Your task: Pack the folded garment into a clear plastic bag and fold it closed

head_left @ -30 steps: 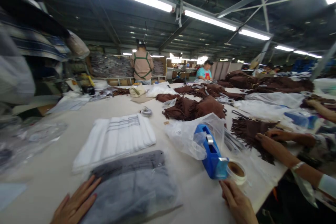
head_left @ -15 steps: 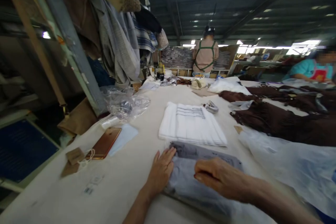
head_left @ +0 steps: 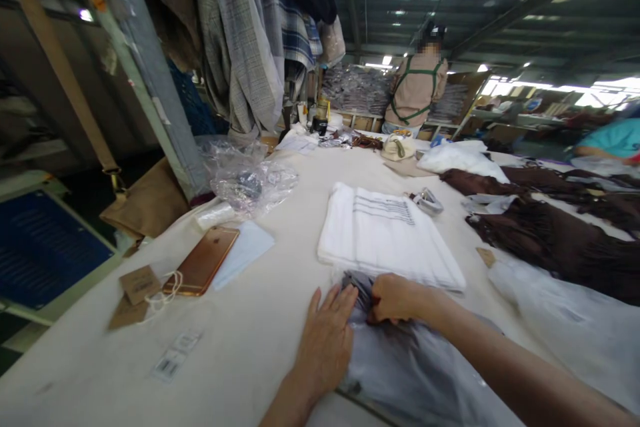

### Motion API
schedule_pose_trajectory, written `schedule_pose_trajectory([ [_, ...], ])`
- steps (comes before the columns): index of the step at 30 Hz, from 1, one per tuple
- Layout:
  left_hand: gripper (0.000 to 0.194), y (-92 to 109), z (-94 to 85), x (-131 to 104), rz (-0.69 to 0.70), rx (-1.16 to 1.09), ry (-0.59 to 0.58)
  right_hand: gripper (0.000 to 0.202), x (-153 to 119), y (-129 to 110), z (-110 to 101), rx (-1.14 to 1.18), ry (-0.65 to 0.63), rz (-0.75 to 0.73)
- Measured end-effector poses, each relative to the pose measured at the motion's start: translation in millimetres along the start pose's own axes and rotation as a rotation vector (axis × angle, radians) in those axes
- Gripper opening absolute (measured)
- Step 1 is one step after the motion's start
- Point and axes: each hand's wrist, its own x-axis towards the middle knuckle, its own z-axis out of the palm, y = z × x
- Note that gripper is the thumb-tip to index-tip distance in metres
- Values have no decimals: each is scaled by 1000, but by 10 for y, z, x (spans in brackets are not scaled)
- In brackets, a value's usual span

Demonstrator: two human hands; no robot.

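My left hand [head_left: 330, 337] lies flat with fingers spread, pressed on the left edge of a folded grey cloth [head_left: 425, 360]. A clear plastic bag seems to cover most of that cloth. My right hand [head_left: 397, 297] is closed on the cloth near its far left corner, where the dark fabric is bunched and creased; the fingertips are hidden. Just beyond both hands a folded white cloth [head_left: 385, 233] with thin dark stripes lies on the table.
At left are an orange-gold phone [head_left: 207, 260], brown tags [head_left: 137, 290] and crumpled clear plastic [head_left: 250, 180]. Dark brown fabric [head_left: 555, 240] and a plastic bag [head_left: 565, 313] lie at right. A metal clip-like object [head_left: 427, 201] sits by the white cloth. A person [head_left: 417, 90] stands beyond the table.
My right hand has moved from above the middle of the grey cloth to its far left corner, and the fabric there is now bunched. My left hand stays on the left edge.
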Motion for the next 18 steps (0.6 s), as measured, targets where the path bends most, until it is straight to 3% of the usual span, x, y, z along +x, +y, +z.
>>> schedule_pose_trajectory([
  [4,66,1,2,7,-3,35,2,28,-90,194,-109,-47,123,158],
  [7,65,-39,26,15,16,41,32,20,-341,149,19,-70,274,140],
  [9,63,-74,46,21,12,29,54,30,-499,14,291,-68,403,15],
  [12,59,-121,74,30,-6,17,88,52,-583,-181,818,-160,720,-377],
  [14,58,-144,87,33,-3,20,121,69,-574,-222,1078,-272,855,-521],
  [18,55,-181,82,15,-8,-103,234,41,-712,-9,1311,-544,1081,-594],
])
